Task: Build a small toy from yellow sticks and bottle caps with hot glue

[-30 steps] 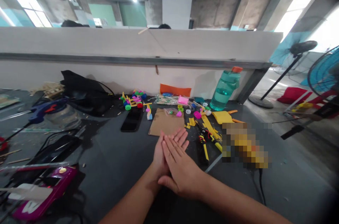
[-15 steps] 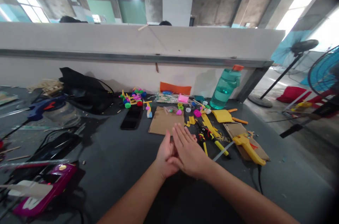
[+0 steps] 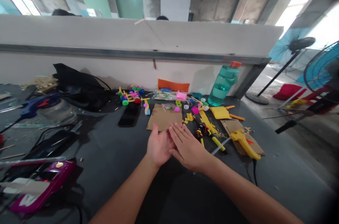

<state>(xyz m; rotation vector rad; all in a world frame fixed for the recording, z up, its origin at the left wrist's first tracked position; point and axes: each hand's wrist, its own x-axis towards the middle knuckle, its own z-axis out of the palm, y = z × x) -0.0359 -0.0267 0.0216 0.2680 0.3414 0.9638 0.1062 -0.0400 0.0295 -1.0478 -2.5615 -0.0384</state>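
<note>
My left hand (image 3: 159,147) is palm up with its thumb stretched out, over the dark table (image 3: 111,167). Lying partly across its fingers is my right hand (image 3: 188,147), palm down, fingers extended. No object shows in either hand; what lies between the overlapping fingers is hidden. Just beyond the fingertips is a piece of cardboard (image 3: 161,117) with a small clear bag (image 3: 169,107) on it. Black-and-yellow pliers (image 3: 200,135) lie to the right of my right hand. A black phone (image 3: 129,116) lies left of the cardboard.
Coloured caps and small wheeled models (image 3: 131,96) line the back. A teal bottle (image 3: 221,86) stands at the back right. At right lies a yellow glue gun (image 3: 245,144); at left, a blue glue gun (image 3: 41,105) and a magenta power strip (image 3: 43,185). Fans stand beyond.
My hands have slid apart a little; the left palm is more exposed and has moved left. The whole view has shifted slightly.
</note>
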